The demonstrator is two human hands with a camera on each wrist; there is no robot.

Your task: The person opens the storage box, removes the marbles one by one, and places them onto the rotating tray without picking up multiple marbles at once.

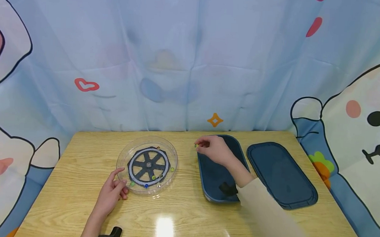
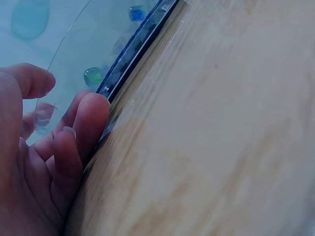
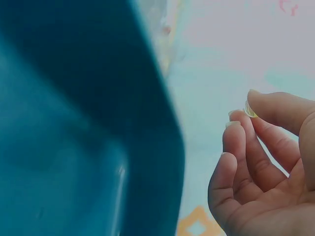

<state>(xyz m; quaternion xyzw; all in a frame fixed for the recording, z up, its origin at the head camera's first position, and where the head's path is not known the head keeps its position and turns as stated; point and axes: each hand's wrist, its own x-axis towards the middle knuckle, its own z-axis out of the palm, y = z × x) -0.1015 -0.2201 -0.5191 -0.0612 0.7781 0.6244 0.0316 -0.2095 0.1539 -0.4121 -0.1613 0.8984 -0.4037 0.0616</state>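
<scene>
A clear round dish (image 1: 165,143) stands on the left of the table. Inside it is a dark wheel-shaped piece with spokes and a pale ring (image 1: 148,165). Several small glass marbles lie about the dish, among them a blue marble (image 1: 146,185) and a green marble (image 2: 92,76). My left hand (image 1: 111,193) holds the dish by its near left rim, fingers bent against the wall. Over the far left edge of a dark blue bin (image 1: 213,186), my right hand (image 1: 215,148) pinches a clear yellow-green marble (image 3: 250,109) between thumb and fingertip.
A flat dark blue lid (image 1: 283,175) lies to the right of the bin. Part of a black object (image 1: 228,188) shows at the bin's near end, by my right sleeve. Behind the wooden table (image 1: 184,218) hangs a printed curtain (image 1: 167,60).
</scene>
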